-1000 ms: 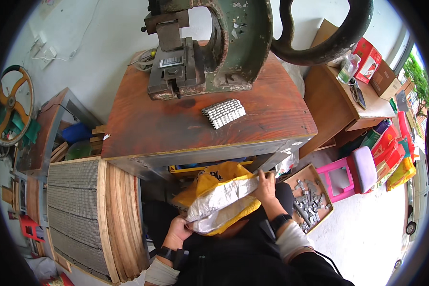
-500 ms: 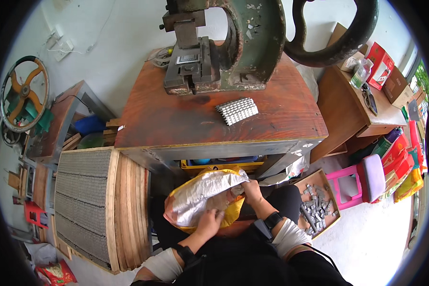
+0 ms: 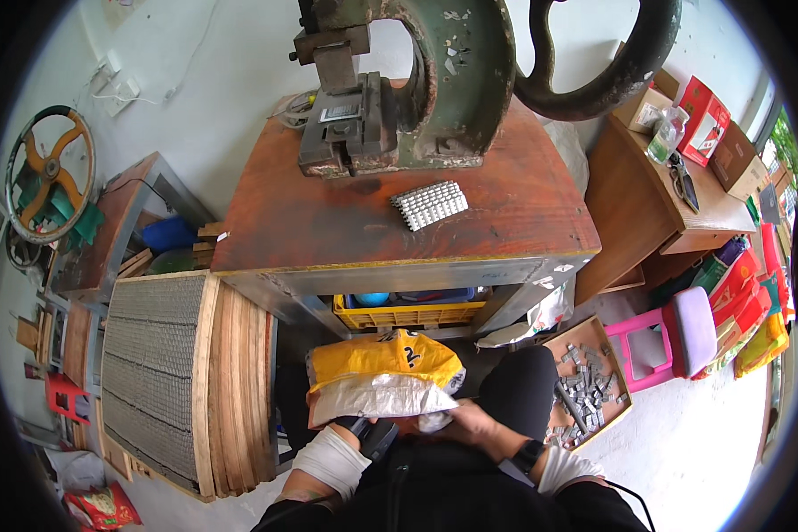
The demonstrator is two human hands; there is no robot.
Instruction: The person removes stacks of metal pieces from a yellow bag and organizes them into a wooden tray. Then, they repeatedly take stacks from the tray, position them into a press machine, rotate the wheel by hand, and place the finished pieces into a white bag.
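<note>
A yellow plastic sack [image 3: 386, 359] with a silvery white lining [image 3: 377, 396] lies across my lap, its yellow outside facing up. My right hand [image 3: 475, 420], slightly blurred, is closed on the rim at the sack's right corner. A crumpled whitish bit [image 3: 433, 422] shows beside its fingers; I cannot tell what it is. My left forearm, wrapped in a white sleeve [image 3: 330, 459], goes under the sack's near edge, which hides the left hand. On the bench ahead a block of small silvery metal pieces [image 3: 429, 206] sits in rows.
A green press [image 3: 470, 89] with a large handwheel [image 3: 585, 102] stands on the wooden bench [image 3: 284, 230]. Below is a yellow crate [image 3: 408, 315]. Stacked wooden frames [image 3: 239, 390] stand left; a box of metal pieces [image 3: 616, 408] and a pink stool [image 3: 638, 350] stand right.
The sack has tipped over: its open silvery mouth faced up before, now its yellow outside does. My left hand has gone out of sight under it. My right hand has moved lower and nearer.
</note>
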